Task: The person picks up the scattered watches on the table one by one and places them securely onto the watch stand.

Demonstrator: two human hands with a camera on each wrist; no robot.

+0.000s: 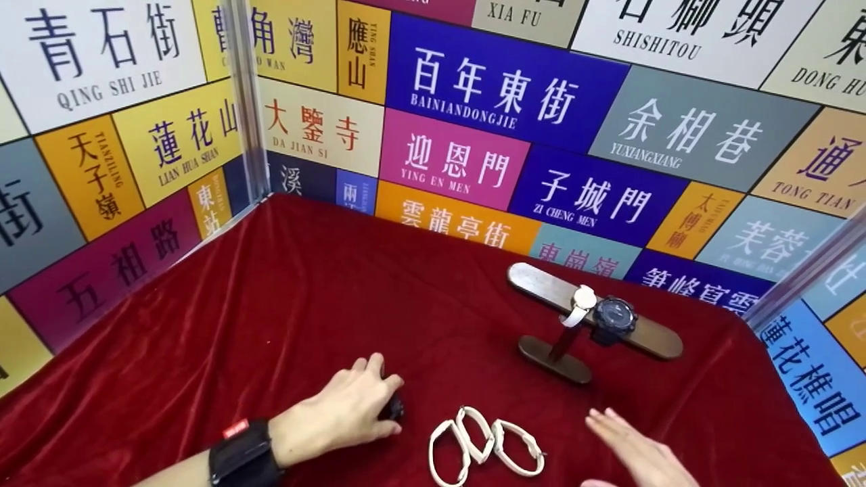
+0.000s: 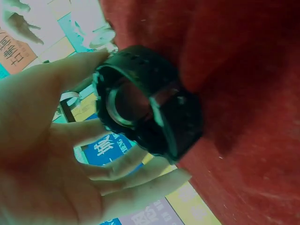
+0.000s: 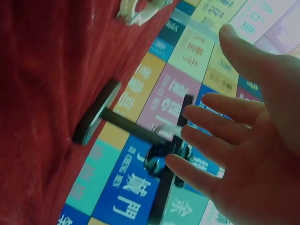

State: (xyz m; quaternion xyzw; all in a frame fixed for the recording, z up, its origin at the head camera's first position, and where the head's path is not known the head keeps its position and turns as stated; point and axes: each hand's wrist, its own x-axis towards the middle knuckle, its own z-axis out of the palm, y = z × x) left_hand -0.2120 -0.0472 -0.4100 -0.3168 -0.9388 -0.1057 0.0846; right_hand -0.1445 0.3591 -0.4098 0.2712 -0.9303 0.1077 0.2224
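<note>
My left hand (image 1: 342,409) holds a black wristwatch (image 2: 180,105) between thumb and fingers, low at the red cloth. In the left wrist view the watch's closed strap loop and round case back show; in the head view the hand hides most of it. My right hand (image 1: 639,450) hovers at the lower right, fingers extended and nothing in it. Beyond it stands a T-shaped watch stand (image 1: 653,336), carrying a white-strapped watch (image 1: 583,297) and a chunky black watch (image 1: 614,316) side by side on its bar. Between the hands lie three cream-coloured looped watches (image 1: 534,467).
Wrinkled red velvet cloth (image 1: 203,338) covers the table. Panels of colourful street-name signs (image 1: 500,88) enclose it at the back and sides, with the stand close to the back panel. A black band (image 1: 243,456) wraps the left wrist.
</note>
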